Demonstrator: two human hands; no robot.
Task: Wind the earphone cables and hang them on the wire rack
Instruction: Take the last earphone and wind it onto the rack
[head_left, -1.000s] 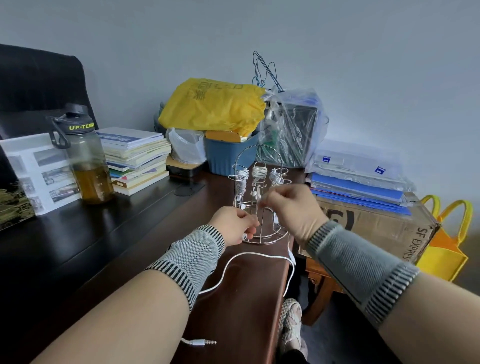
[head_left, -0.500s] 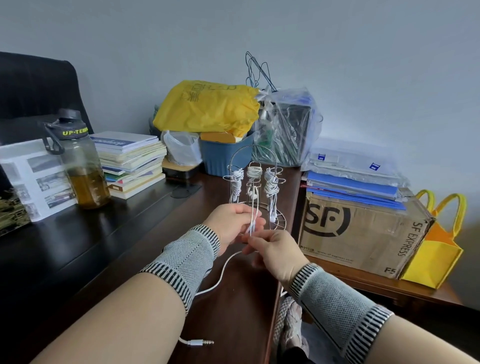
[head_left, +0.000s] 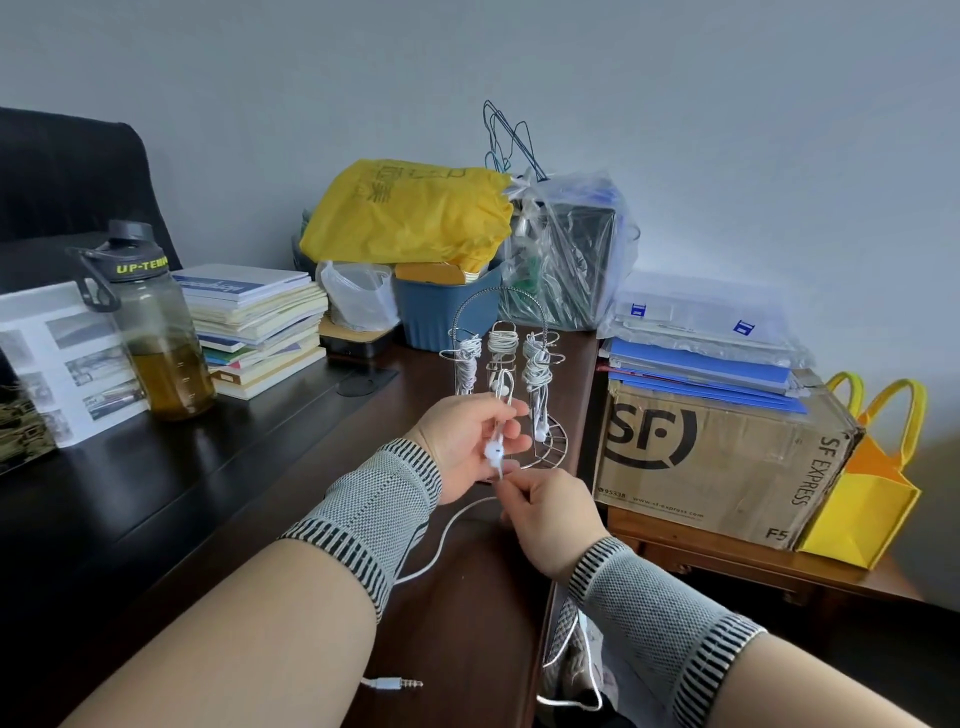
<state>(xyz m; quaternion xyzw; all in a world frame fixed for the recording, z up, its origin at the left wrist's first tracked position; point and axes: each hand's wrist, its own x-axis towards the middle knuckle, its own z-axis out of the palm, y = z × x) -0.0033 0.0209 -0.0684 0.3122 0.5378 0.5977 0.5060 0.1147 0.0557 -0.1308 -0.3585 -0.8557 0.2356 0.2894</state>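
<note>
Right hand is down from the wire rack, now pinching the white cable below left hand.

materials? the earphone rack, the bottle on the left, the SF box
Wire rack: thin bare metal wire, shiny silver, probably chromed or stainless; it glints and you see through it.
Bottle: translucent smoky plastic by the look, amber liquid showing through; matte black cap and strap, likely plastic.
SF box: brown corrugated cardboard, matte, black print, worn edges.
</note>
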